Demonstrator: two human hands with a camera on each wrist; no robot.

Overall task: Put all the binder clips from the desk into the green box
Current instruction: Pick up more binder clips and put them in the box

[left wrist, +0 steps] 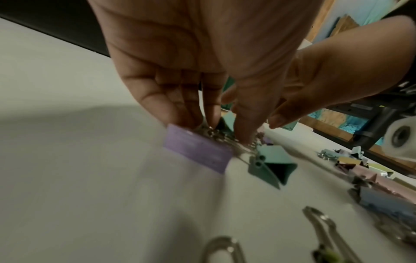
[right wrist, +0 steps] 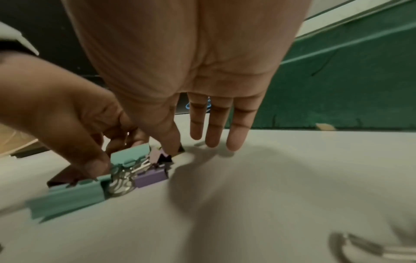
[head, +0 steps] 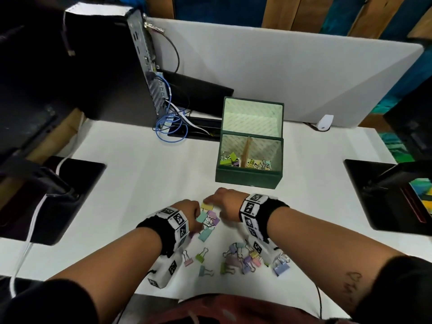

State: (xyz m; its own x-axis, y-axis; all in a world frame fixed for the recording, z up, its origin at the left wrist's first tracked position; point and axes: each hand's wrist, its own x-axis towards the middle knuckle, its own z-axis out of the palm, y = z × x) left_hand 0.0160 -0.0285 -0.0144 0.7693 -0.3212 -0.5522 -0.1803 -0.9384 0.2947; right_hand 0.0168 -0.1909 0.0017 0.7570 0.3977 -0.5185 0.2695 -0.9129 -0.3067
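- Binder clips [head: 208, 220] are shown bunched in a small heap on the desk [head: 131, 174], between the two hands and on the near side of the green box [head: 247, 177].
- Left hand [head: 189, 212]: the fingers [left wrist: 171, 110] are drawn down together onto the heap; the wire handles appear to be pinched between fingertips and thumb, with a purple clip [left wrist: 198, 153] hanging askew at the little-finger side.
- Right hand [head: 225, 202]: thumb and forefinger are lowered onto the far edge of the same heap, where a yellow clip [head: 207, 206] lies; whether it is actually pinched cannot be told. The remaining fingers [right wrist: 211, 122] are held straight, clear of the desk.
- Teal clip [right wrist: 67, 199]: seen lying flat at the heap's near end, long axis roughly along the line from left thumb toward the body.
- Governing relation: the box stands beyond and slightly right of the heap, lid up, with clips already in both compartments; the right hand is judged the nearer carrier.
- Remaining clips [head: 243, 259]: scattered nearer the body, below the right wrist, well apart from the box.
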